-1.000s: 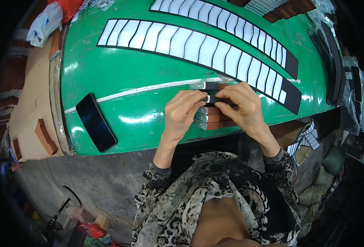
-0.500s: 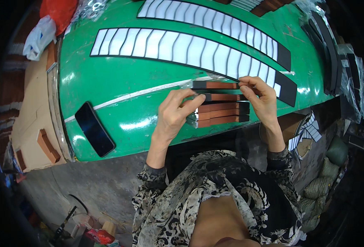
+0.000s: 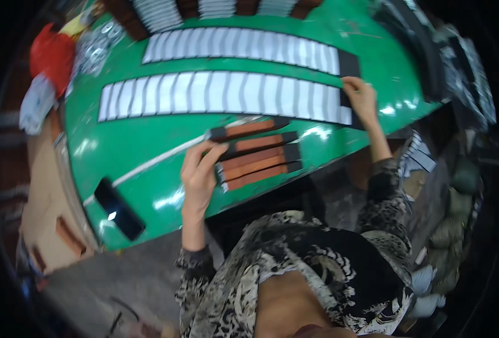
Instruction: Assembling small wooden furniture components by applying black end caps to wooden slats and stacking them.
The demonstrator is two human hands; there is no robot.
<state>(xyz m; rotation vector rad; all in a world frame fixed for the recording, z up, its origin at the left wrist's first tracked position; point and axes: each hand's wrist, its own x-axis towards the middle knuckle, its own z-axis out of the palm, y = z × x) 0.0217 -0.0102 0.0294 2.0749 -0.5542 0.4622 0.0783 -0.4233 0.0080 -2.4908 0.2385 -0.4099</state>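
My left hand [image 3: 199, 172] is closed in a pinch at the black left end of a flat brown piece [image 3: 258, 142]. This piece lies in a short stack of similar brown pieces with black ends; another brown piece [image 3: 249, 129] is just beyond it, and more [image 3: 255, 169] lie on the near side. My right hand [image 3: 362, 101] is over the black right end of a long black strip covered with white labels [image 3: 204, 96]. Its thumb and forefinger are pinched together, and what is between them is too small to make out. A second label strip [image 3: 244, 45] lies farther back.
A black phone [image 3: 118, 209] rests at the left of the green table [image 3: 165, 143]. Stacked brown and white bundles [image 3: 215, 8] line the back. Red and white bags [image 3: 52, 53] hang at far left, above cardboard [image 3: 43, 186]. Plastic-wrapped black pieces [image 3: 424, 50] stand at the right.
My right hand has left the right ends of the brown pieces and moved to the label strip's black end. My left hand stays at their left ends. The whole view has shifted and turned.
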